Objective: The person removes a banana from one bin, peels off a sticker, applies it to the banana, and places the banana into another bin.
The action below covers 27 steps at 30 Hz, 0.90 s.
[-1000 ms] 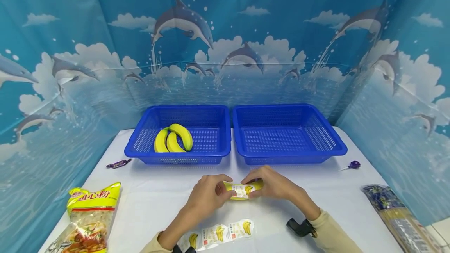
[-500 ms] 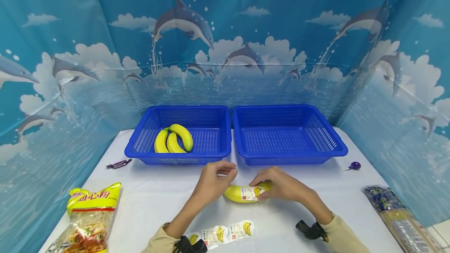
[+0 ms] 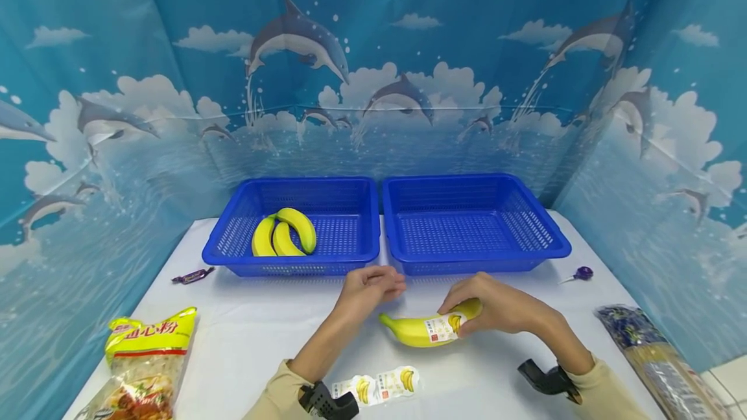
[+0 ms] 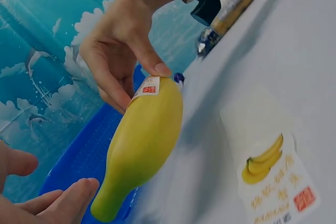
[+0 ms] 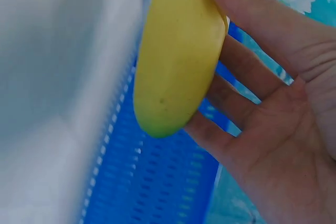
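My right hand (image 3: 496, 306) grips a yellow banana (image 3: 411, 332) by its right end, thumb in front and fingers behind. A white sticker (image 3: 443, 328) printed with bananas wraps the banana near the thumb. In the right wrist view the banana's greenish tip (image 5: 163, 124) points down beside the palm. My left hand (image 3: 370, 293) is just behind the banana's stem end, holding nothing, its fingers loosely bent. The left wrist view shows its fingertips (image 4: 79, 192) beside the green stem. On the white table in front lies a strip of banana stickers (image 3: 379, 386), partly covered by the left wrist's camera.
Two blue baskets stand at the back; the left basket (image 3: 344, 255) contains a bunch of bananas (image 3: 286, 232), next to the right basket (image 3: 475, 255). A wrapped candy (image 3: 192, 276) and a noodle bag (image 3: 148, 361) lie left. A lollipop (image 3: 583, 273) and a long clear packet (image 3: 653, 355) lie right.
My left hand has let go of the banana and opened. My right hand has carried the banana rightward, its stem end now in view.
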{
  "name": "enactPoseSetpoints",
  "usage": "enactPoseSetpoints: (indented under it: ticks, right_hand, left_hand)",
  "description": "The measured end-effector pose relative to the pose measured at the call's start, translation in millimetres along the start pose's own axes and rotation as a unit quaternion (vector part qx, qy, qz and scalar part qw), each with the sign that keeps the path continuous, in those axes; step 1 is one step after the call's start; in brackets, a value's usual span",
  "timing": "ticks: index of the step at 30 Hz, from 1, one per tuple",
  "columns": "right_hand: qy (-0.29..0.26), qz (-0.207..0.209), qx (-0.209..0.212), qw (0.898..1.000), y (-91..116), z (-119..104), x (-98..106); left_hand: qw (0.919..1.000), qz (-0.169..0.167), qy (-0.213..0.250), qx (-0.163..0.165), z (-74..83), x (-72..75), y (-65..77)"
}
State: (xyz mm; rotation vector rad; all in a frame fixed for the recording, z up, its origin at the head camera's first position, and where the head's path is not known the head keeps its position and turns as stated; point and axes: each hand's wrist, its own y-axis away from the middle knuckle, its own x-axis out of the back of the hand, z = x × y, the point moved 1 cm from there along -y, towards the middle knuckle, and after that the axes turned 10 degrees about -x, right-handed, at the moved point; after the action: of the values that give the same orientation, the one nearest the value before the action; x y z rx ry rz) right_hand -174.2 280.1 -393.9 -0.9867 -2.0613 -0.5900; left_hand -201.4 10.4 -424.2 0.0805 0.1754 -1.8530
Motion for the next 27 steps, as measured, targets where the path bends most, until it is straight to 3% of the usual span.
enactPoseSetpoints:
  ticks: [5,12,19,27]
  right_hand:
    - [-0.003,-0.009,0.019,1.000,8.3,-2.5,12.3]
    - [-0.008,-0.014,0.026,1.000,11.4,-12.3,31.5]
    - [0.001,-0.006,0.042,0.999,11.9,-27.5,54.9]
    - [0.007,0.006,0.053,0.999,10.3,-32.7,64.1]
  left_hand:
    - [0.9966,0.012,0.080,0.015,-5.2,-2.0,-6.3]
    - [0.9850,0.034,0.168,0.023,-6.0,-5.3,-12.4]
    - [0.9752,0.052,0.212,0.034,-10.1,-9.9,-16.7]
    - [0.9702,0.091,0.222,0.035,-12.4,-17.7,-21.2]
